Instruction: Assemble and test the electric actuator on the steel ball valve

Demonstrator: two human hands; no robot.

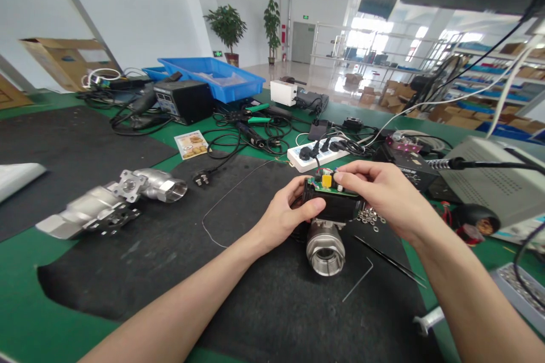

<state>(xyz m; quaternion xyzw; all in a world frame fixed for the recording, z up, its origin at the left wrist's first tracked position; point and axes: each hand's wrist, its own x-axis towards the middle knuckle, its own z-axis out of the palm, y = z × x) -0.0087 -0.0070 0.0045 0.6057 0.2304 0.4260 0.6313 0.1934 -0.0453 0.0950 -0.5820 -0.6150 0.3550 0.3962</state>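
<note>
In the head view, a steel ball valve (326, 249) stands on the black mat with a black actuator housing (334, 207) on top of it. A green circuit board (317, 184) with a yellow component sits at the housing's open top. My left hand (293, 207) is closed around the housing's left side, thumb across its front. At the board's right end my right hand (368, 181) has its thumb and fingers pinched together on the board's edge; the fingertips partly hide the parts there. Small metal nuts or washers (372, 218) lie under my right hand, beside black tweezers (389, 261) and a hex key (358, 279).
More steel valves (106, 201) lie on the left of the mat (238, 306). A white power strip (306, 160) with plugs is just behind the housing. Cables, a blue bin (230, 88) and a black soldering station (183, 102) stand farther back. A wrench (428, 320) lies at right.
</note>
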